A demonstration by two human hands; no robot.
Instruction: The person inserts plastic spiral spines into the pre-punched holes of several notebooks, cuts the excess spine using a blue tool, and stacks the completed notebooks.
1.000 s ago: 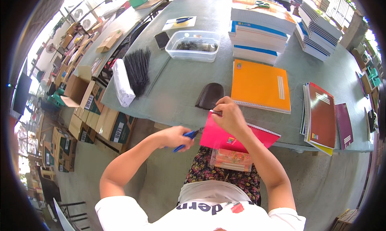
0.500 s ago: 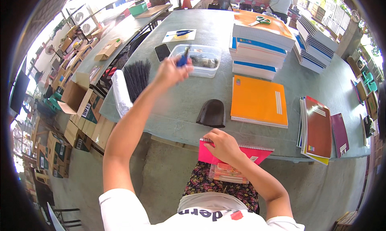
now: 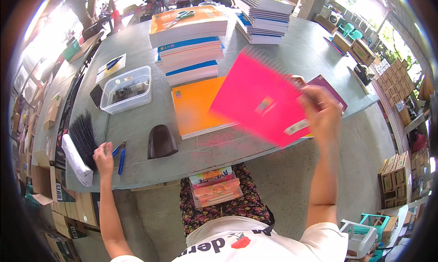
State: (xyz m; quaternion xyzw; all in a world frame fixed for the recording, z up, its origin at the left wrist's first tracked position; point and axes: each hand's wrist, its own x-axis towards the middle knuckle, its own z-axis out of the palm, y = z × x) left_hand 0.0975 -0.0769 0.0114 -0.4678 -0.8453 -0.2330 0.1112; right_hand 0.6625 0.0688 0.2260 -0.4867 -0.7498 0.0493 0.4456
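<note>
My right hand grips a bright pink spiral notebook by its right edge, held tilted in the air over the table's right side. It is smeared by motion and partly covers the orange notebook. At the near left, my left hand is closed, its fingertips at the lower end of a thin dark spiral binding coil. Close beside that hand are a bundle of black binding coils and blue-handled pliers lying on the table. A dark brown curved piece sits near the table's front edge.
A clear plastic box holds short dark pieces. Behind the orange notebook rises a notebook stack with green-handled scissors on top; another stack stands to its right. Plastic packs rest on my lap. A purple notebook lies at right.
The pliers have left my left hand and lie on the table; that hand is now by the coils. My right hand has lifted the pink notebook from my lap rightward. The view has turned right.
</note>
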